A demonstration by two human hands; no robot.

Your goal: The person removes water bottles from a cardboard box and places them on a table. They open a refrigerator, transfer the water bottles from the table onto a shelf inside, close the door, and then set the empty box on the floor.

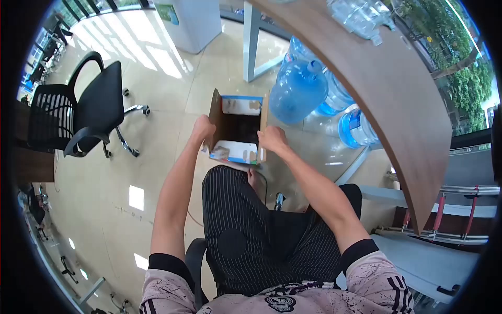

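An open-topped cardboard box [238, 150] stands in front of my knees, with a dark inside whose contents I cannot make out. Its near and far flaps are white with blue edges and worn brown patches; the left and right ones are plain brown. My left hand [204, 129] is closed on the box's left flap. On the opposite side, my right hand [272, 138] has its fingers curled round the right flap.
Large blue water jugs [298, 90] stand right of the box, partly under a curved wooden table [397, 94]. Clear plastic bottles [361, 18] lie on that table. A black office chair [99, 99] is at the left, and a white cabinet [191, 26] at the back.
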